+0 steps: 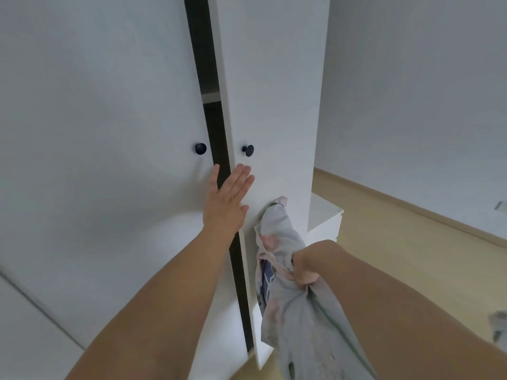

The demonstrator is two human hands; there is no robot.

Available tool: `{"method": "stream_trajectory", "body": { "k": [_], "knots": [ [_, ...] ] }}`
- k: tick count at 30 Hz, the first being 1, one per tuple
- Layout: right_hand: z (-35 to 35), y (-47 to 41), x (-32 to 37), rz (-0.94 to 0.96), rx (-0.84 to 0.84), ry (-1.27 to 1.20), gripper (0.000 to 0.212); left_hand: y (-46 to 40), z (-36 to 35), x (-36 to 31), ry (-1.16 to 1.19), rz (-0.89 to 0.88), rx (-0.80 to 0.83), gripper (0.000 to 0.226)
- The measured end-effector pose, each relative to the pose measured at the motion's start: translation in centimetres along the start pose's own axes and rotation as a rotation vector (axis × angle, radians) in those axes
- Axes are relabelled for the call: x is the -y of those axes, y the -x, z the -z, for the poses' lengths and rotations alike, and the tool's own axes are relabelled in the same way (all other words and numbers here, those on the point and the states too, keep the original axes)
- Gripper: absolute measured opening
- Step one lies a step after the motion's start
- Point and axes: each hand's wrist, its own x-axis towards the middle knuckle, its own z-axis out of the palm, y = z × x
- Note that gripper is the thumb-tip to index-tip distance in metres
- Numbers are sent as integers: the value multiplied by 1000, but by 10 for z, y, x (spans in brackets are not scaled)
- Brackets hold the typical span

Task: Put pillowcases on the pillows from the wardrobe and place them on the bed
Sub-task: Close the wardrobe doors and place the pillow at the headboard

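A white wardrobe fills the view, its right door (274, 105) slightly ajar with a dark gap beside the left door (96, 119). My left hand (227, 198) lies flat with fingers spread against the inner edge of the right door, just below its black knob (249, 150). My right hand (306, 270) is clenched on a bunched pale grey pillowcase (279, 237) with pink and blue print, which hangs against the door's lower part. No pillow shows through the gap.
A second black knob (200, 148) sits on the left door. A low white cabinet (325, 215) stands right of the wardrobe. Beige floor (397, 256) runs to a white wall (411, 91). Some pale fabric (498, 325) lies at the right edge.
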Motion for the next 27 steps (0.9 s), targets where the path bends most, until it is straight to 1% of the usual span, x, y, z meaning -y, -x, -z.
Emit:
{"method": "stream_trajectory", "body": {
  "k": [3,10,14,17,21,25,27],
  "knots": [
    [7,-11,6,10,16,35,71,-4,-5,2,-13,34,47,70],
    [23,-29,-1,60,45,95,56,-18,-32,10,-39,122,184,75],
    [30,-51,-9,100,73,143,47,-29,-45,10,-13,190,245,76],
    [38,-67,-16,140,91,178,44,-37,-53,10,3,236,288,81],
    [49,-75,-24,210,110,265,43,-42,-59,5,22,267,283,87],
    [50,-74,-30,288,112,334,41,-38,-56,2,19,267,273,86],
    [47,-70,-35,317,89,368,33,-34,-49,-3,70,275,237,88]
  ]
}}
